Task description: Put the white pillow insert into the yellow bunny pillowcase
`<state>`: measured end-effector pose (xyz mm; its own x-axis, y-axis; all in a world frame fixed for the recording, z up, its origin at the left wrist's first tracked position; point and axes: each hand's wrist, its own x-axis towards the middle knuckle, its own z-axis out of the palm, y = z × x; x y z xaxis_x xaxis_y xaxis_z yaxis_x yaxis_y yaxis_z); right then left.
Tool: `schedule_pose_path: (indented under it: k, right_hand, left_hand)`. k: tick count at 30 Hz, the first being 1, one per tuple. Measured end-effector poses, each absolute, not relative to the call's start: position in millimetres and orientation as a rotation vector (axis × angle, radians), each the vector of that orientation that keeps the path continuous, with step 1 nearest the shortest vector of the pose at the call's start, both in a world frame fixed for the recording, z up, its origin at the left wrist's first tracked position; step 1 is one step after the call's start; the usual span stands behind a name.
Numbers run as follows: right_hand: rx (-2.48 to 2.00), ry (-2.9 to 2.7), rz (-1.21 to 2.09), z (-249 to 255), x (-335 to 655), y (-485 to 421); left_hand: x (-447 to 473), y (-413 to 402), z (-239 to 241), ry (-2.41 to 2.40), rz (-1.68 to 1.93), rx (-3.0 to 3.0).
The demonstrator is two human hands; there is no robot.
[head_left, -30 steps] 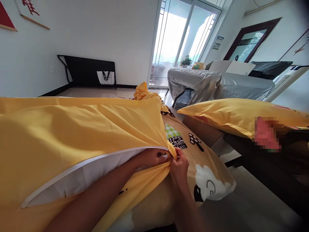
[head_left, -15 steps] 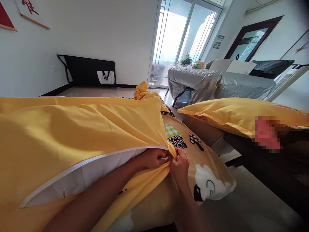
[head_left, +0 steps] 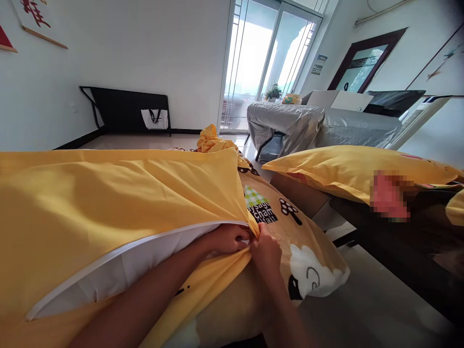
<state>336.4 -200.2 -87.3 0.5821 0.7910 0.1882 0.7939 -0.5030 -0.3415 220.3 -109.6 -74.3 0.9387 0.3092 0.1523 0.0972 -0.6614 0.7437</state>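
A big yellow pillowcase [head_left: 108,198] with a cartoon sheep print lies in front of me, its long side gaping over a white pillow [head_left: 119,270]. My left hand [head_left: 228,239] reaches into the right end of that opening, fingers curled on the fabric edge. My right hand [head_left: 266,251] is closed in a pinch on the corner of the pillowcase where the opening ends, right against my left hand. What sits between the pinching fingers is too small to make out.
A second yellow pillow [head_left: 348,171] lies on dark furniture at the right. Behind stand a grey-covered table [head_left: 311,125] with a box, a glass sliding door [head_left: 261,63], crumpled yellow cloth [head_left: 212,140] and a black folded table [head_left: 123,108] against the wall.
The view has shifted slightly right and down. Both hands stay at the corner of the opening; the right hand's pinch has moved a little left along the edge.
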Motion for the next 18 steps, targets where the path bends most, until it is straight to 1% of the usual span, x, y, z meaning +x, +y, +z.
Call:
schedule_pose_path:
  k: [4,12,14,18]
  right_hand:
    - [-2.395,-1.217,0.112,-92,338,-198]
    - [-2.074,-1.093,0.084,-112,344,-194]
    - [-1.953,-1.061,0.066,-114,344,-193]
    - [-1.819,-1.005,0.050,-114,342,-192]
  left_hand:
    - [221,-109,-75,0.363,0.292,2.275]
    - [216,-113,-63,0.429,0.239,2.264]
    - [215,-113,-61,0.497,0.280,2.245]
    - [216,-114,-68,0.601,0.476,2.141]
